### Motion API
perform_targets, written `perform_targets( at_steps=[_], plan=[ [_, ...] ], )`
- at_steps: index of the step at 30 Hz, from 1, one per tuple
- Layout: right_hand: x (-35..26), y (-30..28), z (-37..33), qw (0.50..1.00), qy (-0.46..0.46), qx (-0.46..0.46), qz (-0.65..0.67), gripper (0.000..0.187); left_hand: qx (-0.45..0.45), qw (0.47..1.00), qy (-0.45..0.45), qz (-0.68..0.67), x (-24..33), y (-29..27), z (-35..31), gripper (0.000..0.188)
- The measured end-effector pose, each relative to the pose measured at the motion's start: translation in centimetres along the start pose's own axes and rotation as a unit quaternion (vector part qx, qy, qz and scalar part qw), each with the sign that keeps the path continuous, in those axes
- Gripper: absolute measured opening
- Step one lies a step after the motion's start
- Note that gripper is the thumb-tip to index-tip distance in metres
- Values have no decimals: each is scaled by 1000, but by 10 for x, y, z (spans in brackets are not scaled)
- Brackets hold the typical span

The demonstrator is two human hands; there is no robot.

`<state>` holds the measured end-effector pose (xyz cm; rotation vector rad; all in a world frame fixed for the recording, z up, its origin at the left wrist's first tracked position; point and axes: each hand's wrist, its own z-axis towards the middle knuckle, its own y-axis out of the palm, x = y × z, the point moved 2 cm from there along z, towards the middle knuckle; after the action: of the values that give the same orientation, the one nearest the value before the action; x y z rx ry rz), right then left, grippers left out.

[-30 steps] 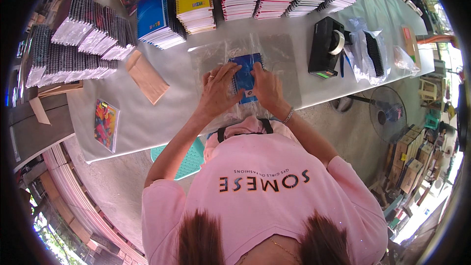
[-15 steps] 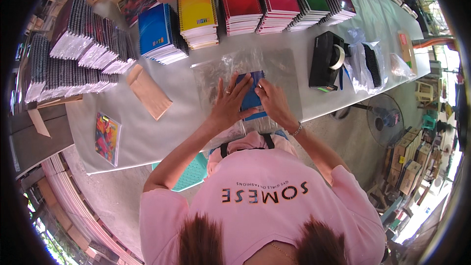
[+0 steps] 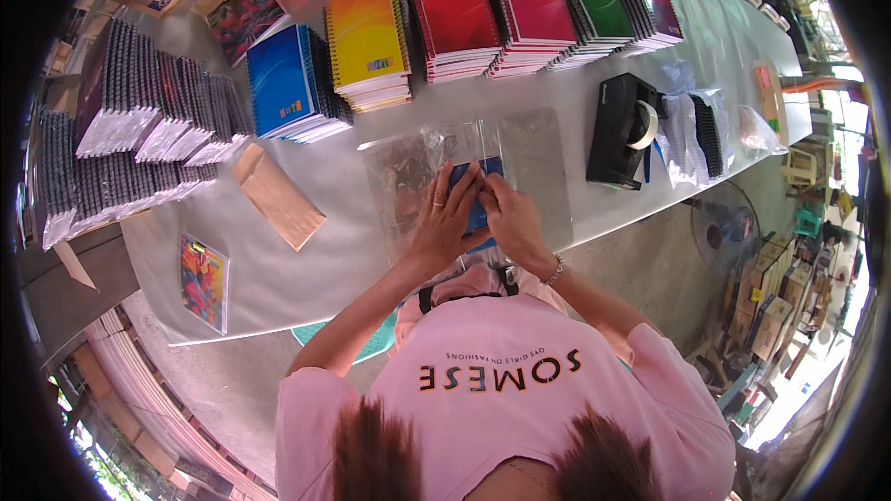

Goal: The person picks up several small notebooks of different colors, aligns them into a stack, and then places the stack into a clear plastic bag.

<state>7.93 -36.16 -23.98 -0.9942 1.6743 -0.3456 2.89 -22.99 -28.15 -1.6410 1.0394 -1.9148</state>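
Observation:
A small blue notebook lies on the table in front of me, inside or under clear plastic; I cannot tell which. My left hand is laid over its left part, fingers stretched out and pointing away from me. At the right edge of the notebook is my right hand, its fingers bent and pressed together beside the left fingertips. Whatever they pinch is hidden. A clear plastic sleeve reaches out beyond the fingertips, and more clear plastic spreads to the right.
Spiral notebooks stand in stacks along the far side, among them a blue stack and a yellow stack. Dark-spined notebooks pile up at left. A brown envelope, a colourful booklet and a black tape dispenser lie around.
My right hand has moved in closer to my left, and its fingers now sit against the left fingertips. Both hands are slightly nearer to me; the view has shifted a little.

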Motion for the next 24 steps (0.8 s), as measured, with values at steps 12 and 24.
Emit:
perform_targets(
  at_steps=[12,24],
  plan=[
    [24,-38,33,941,-262,-198,-77,18,23,1000,0,1,2,-2,2,87],
    [17,-31,11,944,-294,-84,-126,55,107,972,-24,-207,11,-28,-13,80]
  ],
)
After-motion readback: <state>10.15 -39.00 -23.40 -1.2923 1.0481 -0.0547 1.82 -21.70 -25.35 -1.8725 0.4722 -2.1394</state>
